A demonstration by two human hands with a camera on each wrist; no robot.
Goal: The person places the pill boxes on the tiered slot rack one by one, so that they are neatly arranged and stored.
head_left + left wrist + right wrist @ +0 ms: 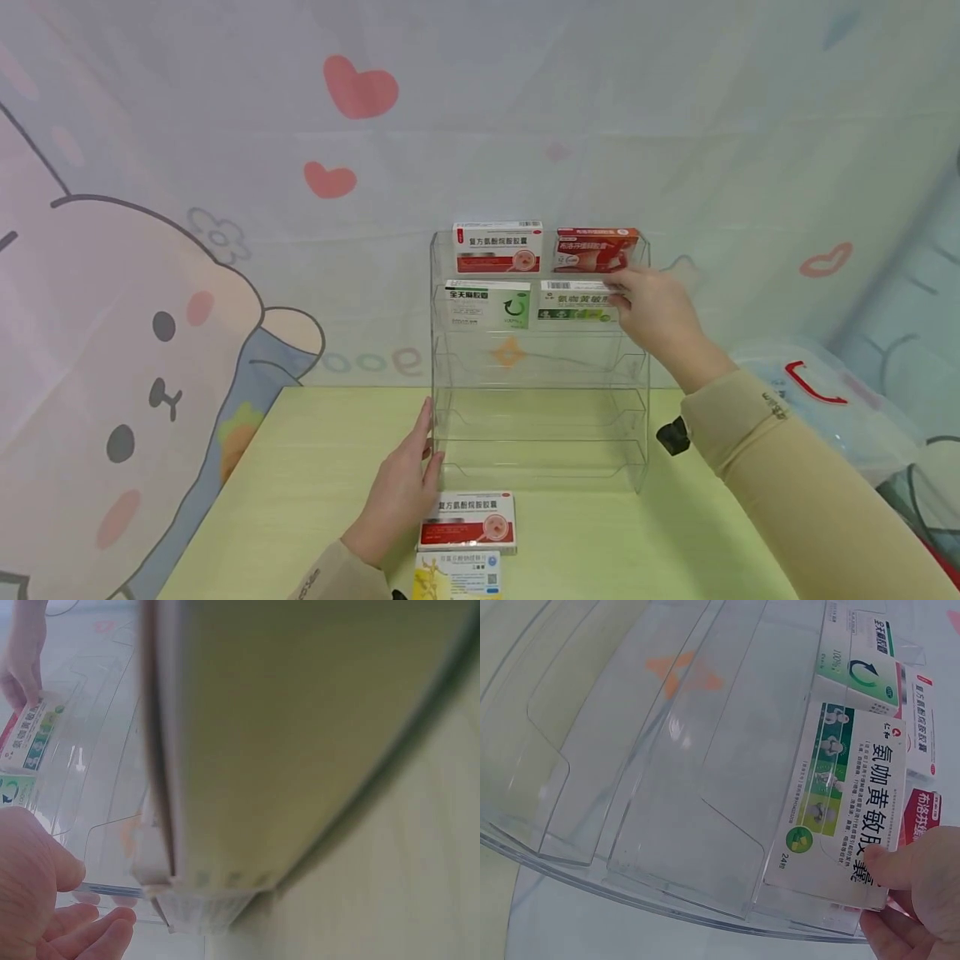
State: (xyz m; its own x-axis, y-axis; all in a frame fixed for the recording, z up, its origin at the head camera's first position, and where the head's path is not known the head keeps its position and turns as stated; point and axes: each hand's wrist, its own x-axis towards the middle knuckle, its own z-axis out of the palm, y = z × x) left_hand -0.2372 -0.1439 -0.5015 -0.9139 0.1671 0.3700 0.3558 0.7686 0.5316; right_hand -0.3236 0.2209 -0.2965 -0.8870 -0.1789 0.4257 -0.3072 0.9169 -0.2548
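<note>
A clear acrylic tiered rack [540, 454] stands upright on the table. My right hand [660, 312] pinches the right end of a white-and-green medicine box [840, 802] at the second tier, thumb on its front. Left of it on that tier sits another green-and-white medicine box [487, 306]. The top tier bears a red-and-white medicine box [498, 248] and a red medicine box [596, 252]. Low on the rack's left side, my left hand [401, 487] holds the side panel's edge between thumb and fingers, as the left wrist view shows.
In front of the rack lie a second red-and-white medicine box [468, 523] and a yellow-and-white one [457, 575], cut by the frame edge. A clear plastic case with a red handle [813, 383] stands at the right. A printed cloth [480, 108] hangs behind the table.
</note>
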